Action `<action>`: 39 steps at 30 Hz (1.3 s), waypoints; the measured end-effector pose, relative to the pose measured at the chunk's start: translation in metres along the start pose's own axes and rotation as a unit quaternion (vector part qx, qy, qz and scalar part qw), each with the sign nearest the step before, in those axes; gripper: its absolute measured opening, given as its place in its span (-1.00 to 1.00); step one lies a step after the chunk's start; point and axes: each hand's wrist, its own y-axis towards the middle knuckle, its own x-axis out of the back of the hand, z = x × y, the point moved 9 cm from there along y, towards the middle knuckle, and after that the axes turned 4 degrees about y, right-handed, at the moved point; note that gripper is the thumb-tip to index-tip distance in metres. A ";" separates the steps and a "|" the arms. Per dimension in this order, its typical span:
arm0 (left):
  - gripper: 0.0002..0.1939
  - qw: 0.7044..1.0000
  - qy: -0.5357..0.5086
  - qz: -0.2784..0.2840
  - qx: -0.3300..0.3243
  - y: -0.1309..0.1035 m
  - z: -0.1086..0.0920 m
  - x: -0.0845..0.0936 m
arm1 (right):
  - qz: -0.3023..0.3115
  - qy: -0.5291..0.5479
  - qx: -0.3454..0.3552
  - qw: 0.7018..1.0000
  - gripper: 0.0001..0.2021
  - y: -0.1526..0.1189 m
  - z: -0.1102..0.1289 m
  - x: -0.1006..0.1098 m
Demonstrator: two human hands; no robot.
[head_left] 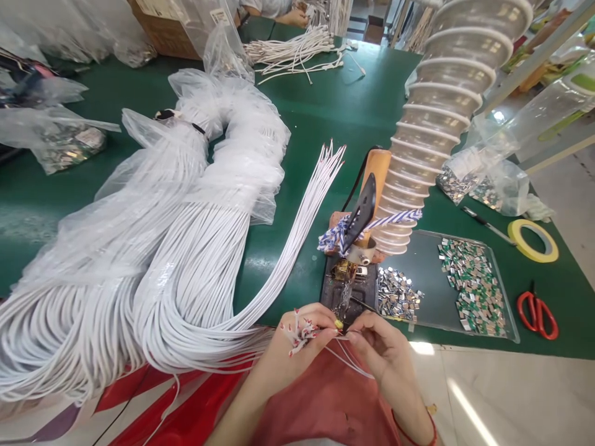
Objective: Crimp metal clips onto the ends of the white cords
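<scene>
My left hand (304, 341) is closed around several white cables (302, 331) whose red-tipped ends stick out over its fingers. Its thumb and forefinger pinch near a small yellow piece (339, 324). Right beside it, my right hand (379, 347) has thumb and fingers pressed together on a thin white cable (349, 361); the exact grip point is too small to tell. Both hands meet at the front of a small dark fixture (346, 291). A long bundle of white cables (297, 241) with reddish ends lies to the left.
A ribbed clear hose (437, 118) hangs above the fixture. To the right are a tray (427, 248) of small metal and green parts, red scissors (537, 314), yellow tape (532, 240) and a pen (488, 225). Plastic-wrapped cables (195, 248) fill the left. Another person's hand (297, 17) shows behind.
</scene>
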 end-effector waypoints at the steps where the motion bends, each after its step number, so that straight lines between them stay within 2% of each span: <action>1: -0.84 1.000 -0.001 -0.004 0.005 0.000 0.002 0.000 | -0.002 0.009 -0.006 1.000 -0.85 0.000 -0.002 0.001; 8: -0.82 0.999 0.005 -0.043 0.019 0.003 -0.004 0.003 | 0.003 -0.002 -0.042 0.999 -0.84 -0.003 -0.014 -0.002; 16: -0.82 0.997 0.003 -0.058 0.051 0.002 -0.001 0.003 | 0.019 -0.041 -0.029 0.999 -0.83 0.000 -0.013 -0.004; 23: -0.81 0.997 0.015 -0.059 0.045 0.002 -0.002 0.003 | 0.021 -0.047 -0.016 0.999 -0.83 0.000 -0.009 -0.005; 29: -0.82 0.997 0.021 -0.066 0.037 -0.001 -0.006 0.004 | -0.038 -0.034 0.054 0.997 -0.79 -0.001 0.008 0.014; 35: -0.81 0.995 0.033 -0.075 0.054 0.001 -0.002 0.004 | -0.088 -0.033 0.056 0.994 -0.78 -0.010 0.002 0.026; 39: -0.81 0.995 0.044 -0.071 0.053 0.002 0.001 0.003 | -0.096 -0.021 0.033 0.995 -0.77 -0.007 -0.003 0.021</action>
